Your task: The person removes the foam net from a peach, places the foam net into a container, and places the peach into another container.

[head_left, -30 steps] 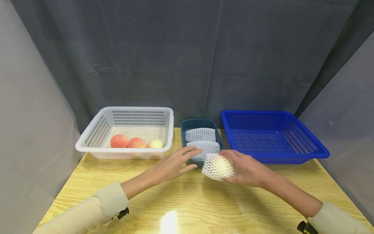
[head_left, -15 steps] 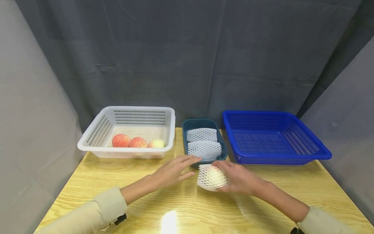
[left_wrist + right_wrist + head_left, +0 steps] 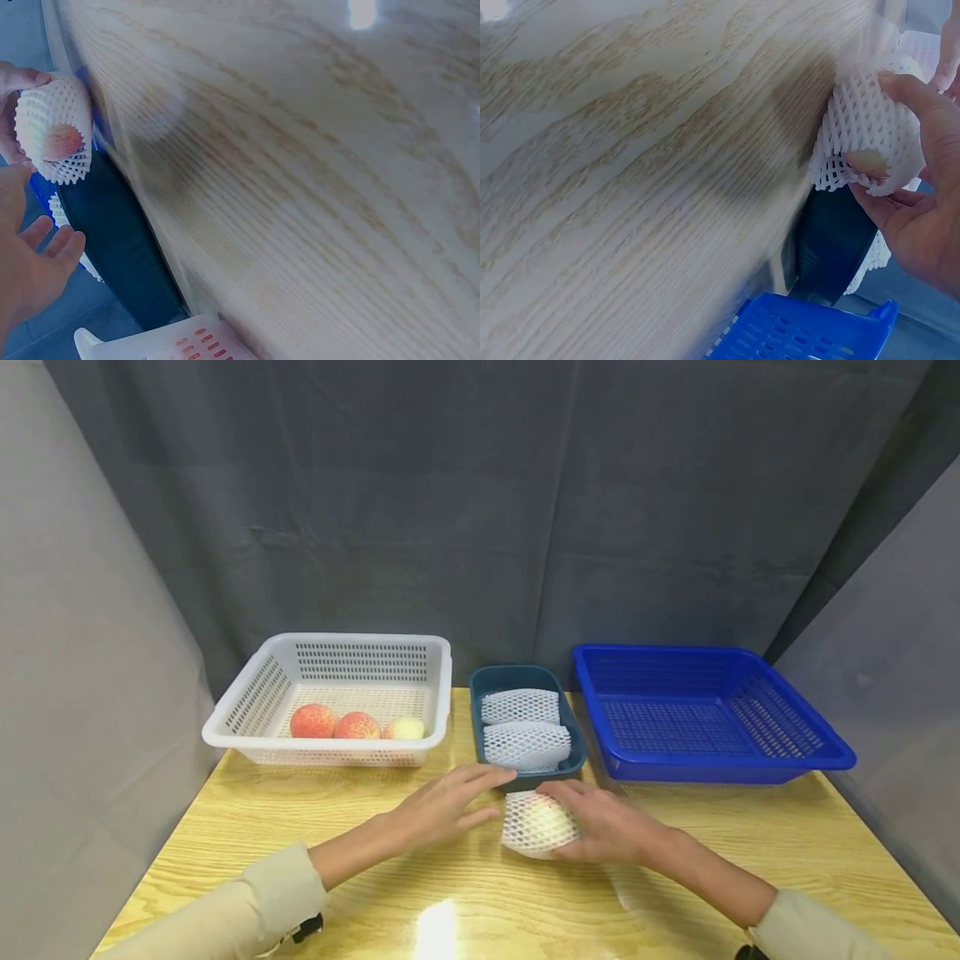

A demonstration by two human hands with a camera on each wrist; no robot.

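My right hand [image 3: 615,828] grips a peach inside a white foam net [image 3: 538,823], just in front of the small dark teal bin [image 3: 553,780]. In the left wrist view the peach's reddish skin [image 3: 61,142] shows through the net's open end; the net covers most of the rest. Thumb and fingers wrap the net from the right side. My left hand [image 3: 447,805] hovers left of it, fingers extended and apart, holding nothing. More white foam nets [image 3: 527,744] lie in the teal bin.
A white slotted basket [image 3: 322,745] at the left holds two red peaches [image 3: 313,721] and a paler one [image 3: 405,728]. A blue basket [image 3: 731,769] stands at the right. Grey curtains [image 3: 390,510] rise behind the wooden table [image 3: 360,885].
My right hand has moved the netted peach down, toward me, and slightly left, away from over the teal bin's edge. The left hand has dropped slightly and stays spread.
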